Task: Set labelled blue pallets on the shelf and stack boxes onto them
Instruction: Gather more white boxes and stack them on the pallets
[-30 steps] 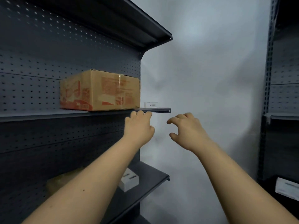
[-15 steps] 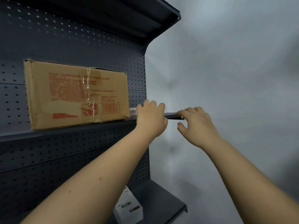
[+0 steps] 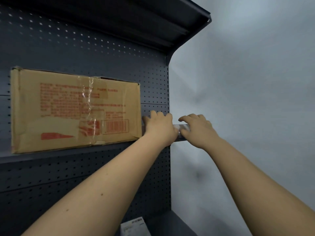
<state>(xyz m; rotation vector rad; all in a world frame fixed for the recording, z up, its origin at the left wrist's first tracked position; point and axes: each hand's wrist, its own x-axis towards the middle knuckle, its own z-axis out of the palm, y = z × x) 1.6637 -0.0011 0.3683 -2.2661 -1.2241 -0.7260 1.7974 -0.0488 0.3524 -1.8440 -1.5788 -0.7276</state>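
The cardboard box (image 3: 75, 109) stands on the middle shelf (image 3: 68, 153), long face toward us, back near the perforated panel (image 3: 153, 86), its right end just beside our left hand (image 3: 160, 128). It is plain brown corrugated board, printed with faded red text, a barcode frame and a red wedge. Clear tape runs down its middle in a wrinkled, glossy band, and its corners are scuffed and slightly crushed. Our left hand reaches over the shelf's front lip at its right end, fingers bent down behind the edge. What they clasp is hidden, so we cannot tell whether they grasp anything. Our right hand (image 3: 197, 128) lies just beside it at the very end of the shelf, fingers arched over the top and thumb low against the lip; we cannot tell whether it grips or merely rests. Between the two hands a pale, shiny strip (image 3: 179, 127) shows along the edge. The shelving is dark grey metal, matt, the panel dotted with even rows of small holes. The top shelf (image 3: 170, 23) juts out overhead, and the box fills the space to the left. Below, a lower shelf (image 3: 172, 222) carries a small white carton (image 3: 134, 227) with a dark label. A smooth grey wall (image 3: 247, 99) rises on the right.
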